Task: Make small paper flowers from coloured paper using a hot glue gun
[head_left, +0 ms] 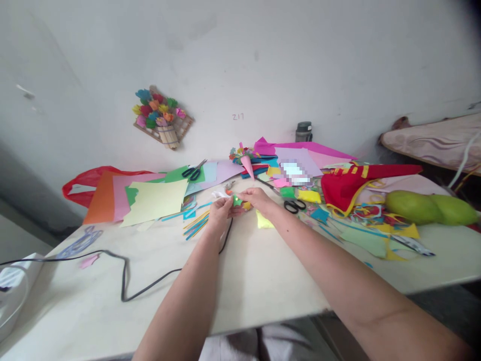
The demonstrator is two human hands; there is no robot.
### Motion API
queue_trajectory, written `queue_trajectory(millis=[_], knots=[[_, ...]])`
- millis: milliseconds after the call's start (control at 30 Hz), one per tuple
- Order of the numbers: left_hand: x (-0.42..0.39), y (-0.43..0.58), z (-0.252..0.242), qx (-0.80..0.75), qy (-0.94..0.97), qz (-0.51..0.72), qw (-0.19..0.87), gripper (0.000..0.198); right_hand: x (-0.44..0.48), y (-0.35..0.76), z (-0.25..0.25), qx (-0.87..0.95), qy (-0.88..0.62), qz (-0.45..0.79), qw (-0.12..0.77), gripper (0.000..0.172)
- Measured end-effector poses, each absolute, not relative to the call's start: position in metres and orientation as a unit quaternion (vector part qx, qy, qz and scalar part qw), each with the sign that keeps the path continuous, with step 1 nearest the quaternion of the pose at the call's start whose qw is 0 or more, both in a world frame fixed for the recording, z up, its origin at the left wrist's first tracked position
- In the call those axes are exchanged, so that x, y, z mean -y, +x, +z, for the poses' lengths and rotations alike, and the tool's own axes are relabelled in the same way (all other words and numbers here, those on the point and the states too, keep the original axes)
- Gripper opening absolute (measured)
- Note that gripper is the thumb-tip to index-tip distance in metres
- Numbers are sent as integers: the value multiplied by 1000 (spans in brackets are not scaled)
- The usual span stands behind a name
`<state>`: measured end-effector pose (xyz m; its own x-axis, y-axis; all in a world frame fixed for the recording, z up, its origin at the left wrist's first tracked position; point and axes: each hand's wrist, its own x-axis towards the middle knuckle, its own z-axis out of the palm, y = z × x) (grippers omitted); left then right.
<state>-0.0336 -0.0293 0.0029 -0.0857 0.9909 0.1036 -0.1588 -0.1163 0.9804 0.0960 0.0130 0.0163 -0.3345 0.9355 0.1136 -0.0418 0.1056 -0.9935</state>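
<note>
My left hand (221, 208) and my right hand (256, 197) meet above the middle of the table. Between their fingertips is a small green paper cutout (238, 200), shaped like a flower or star, with a pale dot at its centre. Both hands are closed on it. A yellow piece (246, 205) shows just beneath my right fingers; whether it is joined to the green one I cannot tell. Something white and crumpled (219, 194) lies by my left thumb. Narrow blue and yellow paper strips (197, 224) lie left of my left wrist.
Black-handled scissors (295, 206) lie right of my hands, another pair of scissors (193, 171) on coloured sheets (156, 200) at the back left. A black cable (125, 281) crosses the table. A pink paper cone (247, 166), a red cloth (343, 188) and green fruit-like objects (428, 206) stand beyond.
</note>
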Motion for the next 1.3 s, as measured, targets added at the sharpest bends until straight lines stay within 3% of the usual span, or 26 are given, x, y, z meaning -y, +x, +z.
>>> queue_trajectory(millis=[467,800,967,1133,1300], knots=[[30,-30,2,-448,473,586,482,32,-8,94,18,584,-383,559,447,30],[29,-30,1,-452,471,578,490,32,-12,92,12,578,-379,560,456,18],[29,-30,1,-448,474,579,490,32,-12,91,11,599,-391,535,449,24],[28,-31,1,-448,461,594,483,33,-12,94,13,600,-359,593,399,31],[29,-31,2,-449,457,605,472,34,-10,95,16,591,-357,598,407,35]])
